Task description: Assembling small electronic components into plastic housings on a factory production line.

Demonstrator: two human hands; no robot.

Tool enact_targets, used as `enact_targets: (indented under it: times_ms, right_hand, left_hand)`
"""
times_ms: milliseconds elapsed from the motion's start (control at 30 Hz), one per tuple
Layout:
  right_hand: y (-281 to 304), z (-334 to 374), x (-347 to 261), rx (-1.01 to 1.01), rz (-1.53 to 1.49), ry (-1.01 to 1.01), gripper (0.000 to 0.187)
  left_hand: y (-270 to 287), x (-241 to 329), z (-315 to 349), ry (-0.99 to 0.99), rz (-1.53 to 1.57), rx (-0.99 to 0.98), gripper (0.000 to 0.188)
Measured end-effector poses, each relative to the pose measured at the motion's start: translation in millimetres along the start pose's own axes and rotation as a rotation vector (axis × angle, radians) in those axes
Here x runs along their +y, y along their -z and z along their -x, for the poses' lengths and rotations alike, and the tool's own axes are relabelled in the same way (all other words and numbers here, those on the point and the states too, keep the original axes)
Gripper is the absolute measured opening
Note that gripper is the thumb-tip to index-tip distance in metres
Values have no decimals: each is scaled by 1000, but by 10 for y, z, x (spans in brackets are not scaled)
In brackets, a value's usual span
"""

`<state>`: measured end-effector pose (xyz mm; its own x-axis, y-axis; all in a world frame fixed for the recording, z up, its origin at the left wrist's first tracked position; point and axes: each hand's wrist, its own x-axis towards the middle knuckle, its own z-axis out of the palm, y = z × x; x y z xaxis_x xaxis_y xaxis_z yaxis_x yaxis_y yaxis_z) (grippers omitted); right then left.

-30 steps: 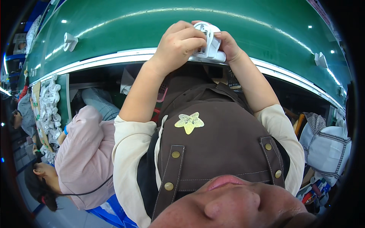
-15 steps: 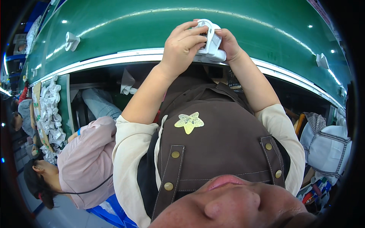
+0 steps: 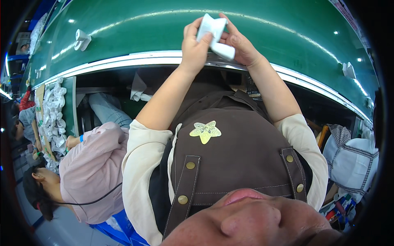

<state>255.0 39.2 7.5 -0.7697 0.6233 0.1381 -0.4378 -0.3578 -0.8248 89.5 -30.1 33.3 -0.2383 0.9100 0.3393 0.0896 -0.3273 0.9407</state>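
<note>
Apparently light and stiff, the white plastic part (image 3: 213, 27) is held up over the near side of the green table (image 3: 139, 35). The left hand (image 3: 194, 49) grips it, thumb laid across the broad face and fingers behind. The right hand (image 3: 245, 47) is loosely spread just beside it, index finger raised; whether its fingertips touch the part, I cannot tell.

The surface looks smooth, so probably a little slippery, and the thin flared rim at the top seems likelier to chip than the rest. The broad body offers the surest hold; the rounded stub (image 3: 224, 51) at its lower end makes a second one, handy for the right hand.

In this view that stub comes near the metal edge (image 3: 141, 57) of the table, a hard line to knock against. Sideways there is generous room: one white piece (image 3: 82, 40) stands well apart on the left, another (image 3: 349, 70) well apart on the right. Beyond the hands, more tabletop stretches away.
</note>
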Motion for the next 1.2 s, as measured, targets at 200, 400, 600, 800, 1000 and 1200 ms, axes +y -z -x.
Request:
enact_targets:
  times_ms: [200,400,600,800,1000,1200]
  right_hand:
    - [-182,-35,-37,4,125,45,118]
    - [-106,-28,89,191,63,161,85]
    - [121,30,-13,550,69,568,44]
    - [-297,398,-707,309,148,749,51]
    - [-767,745,-1538,-143,-2,668,43]
    - [-956,928,-1613,-228,-168,714,22]
  left_hand:
    - [55,-223,-158,-111,382,370,49]
    - [-173,-378,-59,-315,-191,291,76]
    - [-100,-128,27,-464,-385,6,82]
    - [712,-327,-103,-450,-885,156,48]
    - [551,-296,-97,-549,-1028,-37,31]
    - [603,-379,-69,-416,-964,-24,20]
